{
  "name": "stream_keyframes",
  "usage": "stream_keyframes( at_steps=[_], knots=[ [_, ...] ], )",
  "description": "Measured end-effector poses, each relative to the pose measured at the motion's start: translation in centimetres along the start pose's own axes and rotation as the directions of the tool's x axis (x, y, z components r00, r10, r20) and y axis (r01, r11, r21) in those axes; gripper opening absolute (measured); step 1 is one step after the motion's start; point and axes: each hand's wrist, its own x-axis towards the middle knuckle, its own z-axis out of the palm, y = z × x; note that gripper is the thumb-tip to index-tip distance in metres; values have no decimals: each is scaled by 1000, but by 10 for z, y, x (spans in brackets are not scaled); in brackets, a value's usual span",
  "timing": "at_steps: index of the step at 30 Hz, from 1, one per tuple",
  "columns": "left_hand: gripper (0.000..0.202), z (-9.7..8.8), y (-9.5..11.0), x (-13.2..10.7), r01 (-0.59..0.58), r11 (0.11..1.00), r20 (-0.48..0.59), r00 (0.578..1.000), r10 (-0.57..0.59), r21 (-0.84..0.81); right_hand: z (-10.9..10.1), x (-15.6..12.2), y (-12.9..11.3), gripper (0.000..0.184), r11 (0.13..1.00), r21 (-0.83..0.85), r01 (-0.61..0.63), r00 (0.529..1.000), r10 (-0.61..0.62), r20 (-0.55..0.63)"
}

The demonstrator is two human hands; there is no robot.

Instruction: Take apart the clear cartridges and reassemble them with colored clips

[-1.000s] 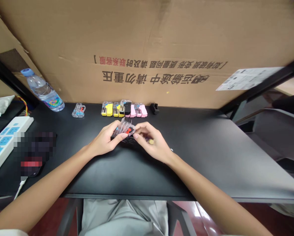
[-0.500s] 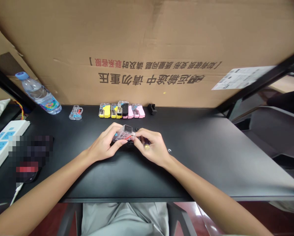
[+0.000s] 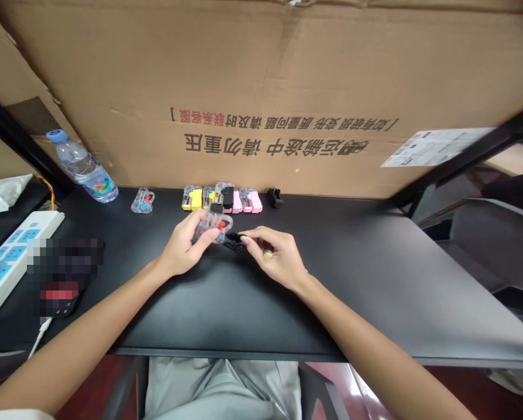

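My left hand (image 3: 183,248) grips a small clear plastic cartridge (image 3: 212,224) with red and blue bits inside, held a little above the black desk (image 3: 340,256). My right hand (image 3: 275,256) pinches a small black piece (image 3: 234,242) that lies on the desk just right of the cartridge; a ring shows on one finger. Behind the hands, a row of small cartridges (image 3: 222,198) in yellow, black and pink stands against the cardboard wall. One more clear cartridge (image 3: 142,200) lies to the left of that row, and a small black part (image 3: 274,197) to its right.
A large cardboard sheet (image 3: 288,87) with printed characters walls off the back of the desk. A water bottle (image 3: 84,168) lies at the back left. A white power strip (image 3: 11,256) and a blurred dark object (image 3: 62,274) sit at the left. Black frame bars rise at both sides.
The clear cartridge has moved left and away from my right hand's fingers. My right hand now holds a black piece on the desk, separate from the cartridge.
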Motion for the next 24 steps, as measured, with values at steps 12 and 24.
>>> stream_keyframes(
  at_steps=[12,24],
  knots=[
    [55,-72,-31,24,512,560,-153,811,-564,651,-76,14,108,29,685,-461,-564,826,477,-302],
    [52,-69,-19,19,404,354,-133,796,-591,843,-102,19,100,51,626,-531,-571,817,495,-294]
  ],
)
